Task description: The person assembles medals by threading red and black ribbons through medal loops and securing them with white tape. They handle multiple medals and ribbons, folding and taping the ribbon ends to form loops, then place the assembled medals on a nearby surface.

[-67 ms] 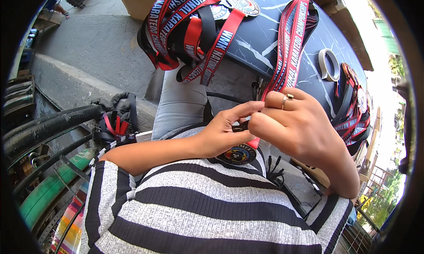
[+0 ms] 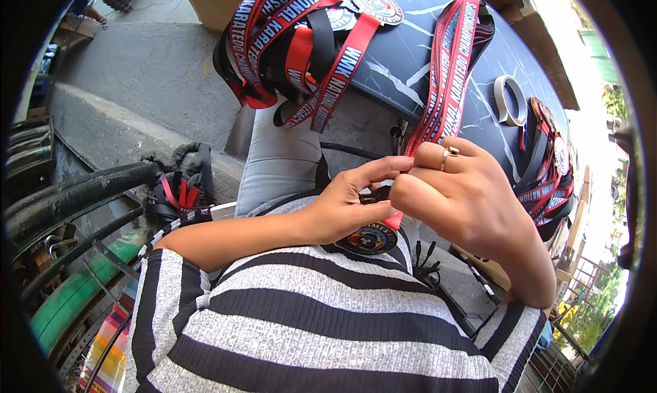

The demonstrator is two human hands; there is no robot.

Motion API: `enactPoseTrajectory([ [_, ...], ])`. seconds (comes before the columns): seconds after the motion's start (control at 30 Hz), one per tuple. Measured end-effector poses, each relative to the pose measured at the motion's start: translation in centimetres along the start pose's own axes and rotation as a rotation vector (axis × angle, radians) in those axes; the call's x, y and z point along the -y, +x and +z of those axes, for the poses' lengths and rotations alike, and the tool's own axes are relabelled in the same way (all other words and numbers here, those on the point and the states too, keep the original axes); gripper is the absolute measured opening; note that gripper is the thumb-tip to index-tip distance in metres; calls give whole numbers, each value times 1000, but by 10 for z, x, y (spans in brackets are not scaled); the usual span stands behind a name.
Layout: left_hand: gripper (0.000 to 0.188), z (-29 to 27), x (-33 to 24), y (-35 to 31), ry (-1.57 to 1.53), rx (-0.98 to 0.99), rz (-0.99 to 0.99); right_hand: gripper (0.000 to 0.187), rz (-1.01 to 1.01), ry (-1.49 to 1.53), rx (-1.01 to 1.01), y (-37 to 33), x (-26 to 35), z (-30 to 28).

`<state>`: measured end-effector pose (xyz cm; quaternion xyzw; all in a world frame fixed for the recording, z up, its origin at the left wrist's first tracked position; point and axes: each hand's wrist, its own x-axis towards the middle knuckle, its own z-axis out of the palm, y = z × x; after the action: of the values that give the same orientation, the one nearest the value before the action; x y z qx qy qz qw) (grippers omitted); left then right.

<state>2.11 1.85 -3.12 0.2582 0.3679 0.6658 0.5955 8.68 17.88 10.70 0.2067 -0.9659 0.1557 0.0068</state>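
The left hand (image 2: 348, 196) is curled with thumb and fingers close together and the right hand (image 2: 472, 194) is bunched like a fist, but its knuckles hide the fingertips, so I cannot tell what either one grips. The medal (image 2: 368, 241) shows just below the left hand, in front of the striped shirt (image 2: 328, 324), short of the tabletop's near edge. It looks rigid, fairly light and smooth enough to slip; its rim would be the place to hold it. The ribbons (image 2: 448, 71), likely soft and limp, are best pinched flat near their ends; they run over the tabletop (image 2: 404, 51) and past its near edge to the hands. The left forearm comes in level from the side; the right wrist bends, knuckles up. Beyond, a ribbon pile (image 2: 256, 37) overhangs the tabletop's left edge, and a tape roll (image 2: 499, 100) stands toward its right edge.
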Motion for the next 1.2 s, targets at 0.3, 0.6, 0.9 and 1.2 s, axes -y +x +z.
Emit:
enactPoseTrajectory([
  [0.3, 61, 4, -4, 4, -57, 12, 9, 22, 73, 80, -191, -34, 3, 16],
  [0.6, 61, 7, -3, 4, -66, -34, -44, 43, 271, 155, -413, -74, 6, 53],
  [0.9, 62, 5, -2, 4, -67, -42, -97, 47, 336, 280, -782, -89, 11, 108],
  [1.2, 68, 7, -3, 2, -103, -45, -130, 48, 423, 310, -950, -107, 18, 149],
])
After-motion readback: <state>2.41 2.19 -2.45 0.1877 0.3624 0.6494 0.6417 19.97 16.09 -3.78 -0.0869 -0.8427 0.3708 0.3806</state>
